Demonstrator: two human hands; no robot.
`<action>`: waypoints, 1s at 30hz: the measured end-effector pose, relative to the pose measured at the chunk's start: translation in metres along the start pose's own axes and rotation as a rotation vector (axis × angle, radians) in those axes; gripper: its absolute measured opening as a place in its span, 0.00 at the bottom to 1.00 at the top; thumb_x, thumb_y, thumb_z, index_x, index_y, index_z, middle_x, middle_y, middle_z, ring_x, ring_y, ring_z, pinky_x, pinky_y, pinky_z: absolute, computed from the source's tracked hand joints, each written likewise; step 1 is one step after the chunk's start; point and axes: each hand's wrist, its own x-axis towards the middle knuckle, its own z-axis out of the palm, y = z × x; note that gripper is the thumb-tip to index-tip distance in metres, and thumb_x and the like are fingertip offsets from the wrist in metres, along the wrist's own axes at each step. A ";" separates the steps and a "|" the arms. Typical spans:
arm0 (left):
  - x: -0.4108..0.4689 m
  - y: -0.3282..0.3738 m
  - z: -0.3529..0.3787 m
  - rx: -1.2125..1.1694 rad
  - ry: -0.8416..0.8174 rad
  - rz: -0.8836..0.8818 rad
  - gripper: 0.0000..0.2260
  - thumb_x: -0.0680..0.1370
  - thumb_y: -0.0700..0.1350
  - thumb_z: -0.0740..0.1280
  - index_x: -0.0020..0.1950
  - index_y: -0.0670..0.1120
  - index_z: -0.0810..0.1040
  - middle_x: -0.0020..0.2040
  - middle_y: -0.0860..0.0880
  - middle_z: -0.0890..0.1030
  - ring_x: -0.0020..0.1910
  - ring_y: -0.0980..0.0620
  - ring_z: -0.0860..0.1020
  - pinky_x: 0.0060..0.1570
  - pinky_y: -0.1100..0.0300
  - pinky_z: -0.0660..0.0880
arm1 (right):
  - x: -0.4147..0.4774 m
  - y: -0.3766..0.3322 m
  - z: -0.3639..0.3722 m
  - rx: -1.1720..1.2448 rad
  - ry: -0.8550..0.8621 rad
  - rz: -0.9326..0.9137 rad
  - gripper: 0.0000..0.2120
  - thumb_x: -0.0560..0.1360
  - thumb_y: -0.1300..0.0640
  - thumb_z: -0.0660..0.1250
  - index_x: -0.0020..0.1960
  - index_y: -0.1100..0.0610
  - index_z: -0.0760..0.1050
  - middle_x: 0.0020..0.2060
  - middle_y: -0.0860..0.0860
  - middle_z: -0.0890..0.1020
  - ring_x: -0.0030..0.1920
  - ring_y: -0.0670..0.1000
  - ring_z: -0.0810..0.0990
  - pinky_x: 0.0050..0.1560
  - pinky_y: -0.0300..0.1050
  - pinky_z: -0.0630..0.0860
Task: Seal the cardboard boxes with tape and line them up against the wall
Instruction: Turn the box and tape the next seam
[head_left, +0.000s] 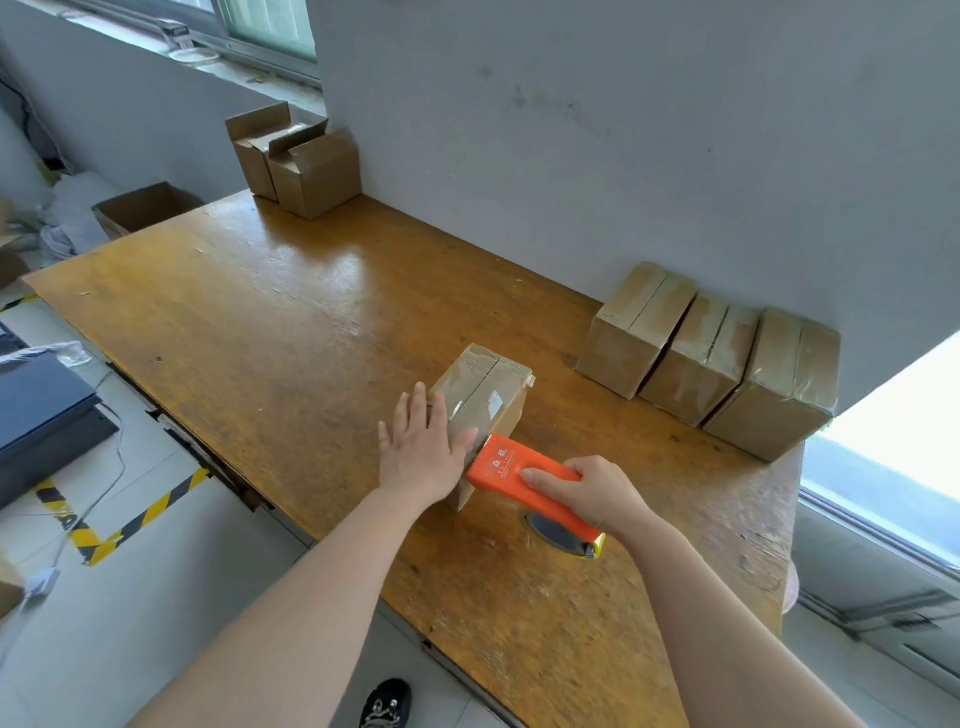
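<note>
On wooden table (311, 312), against grey wall (623, 130): three taped boxes (711, 358) at right, side by side and touching. At far corner, two open boxes (306, 166), flaps up, also by the wall. Off the table's far left edge, an open carton (145, 208). Near front edge, well apart from the row, the box being sealed (483, 395), clear tape over its top seam. An orange tape dispenser (524, 473) meets its near end, tape roll underneath. The left hand (421, 452) is flat, fingers spread, pressing the box's left side. The right hand (597, 493) is wrapped round the dispenser body.
</note>
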 end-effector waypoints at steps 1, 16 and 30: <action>0.000 0.000 -0.001 0.013 0.004 -0.003 0.33 0.81 0.63 0.47 0.80 0.48 0.42 0.80 0.45 0.40 0.79 0.44 0.40 0.75 0.39 0.44 | -0.002 0.003 0.000 0.023 -0.011 0.009 0.30 0.68 0.25 0.63 0.50 0.51 0.78 0.44 0.46 0.82 0.43 0.47 0.81 0.41 0.41 0.77; -0.003 0.005 -0.002 0.090 0.000 0.002 0.32 0.82 0.62 0.45 0.80 0.47 0.43 0.80 0.45 0.41 0.79 0.42 0.44 0.74 0.39 0.46 | -0.032 0.043 -0.003 0.083 -0.051 0.030 0.27 0.67 0.27 0.65 0.50 0.50 0.77 0.44 0.45 0.81 0.44 0.45 0.81 0.40 0.38 0.77; -0.003 0.010 -0.002 0.057 -0.055 -0.017 0.33 0.81 0.62 0.47 0.80 0.46 0.40 0.80 0.45 0.38 0.78 0.42 0.41 0.75 0.39 0.49 | -0.012 -0.020 0.015 -0.366 0.001 0.177 0.27 0.70 0.28 0.63 0.38 0.53 0.73 0.36 0.48 0.79 0.37 0.49 0.79 0.36 0.41 0.77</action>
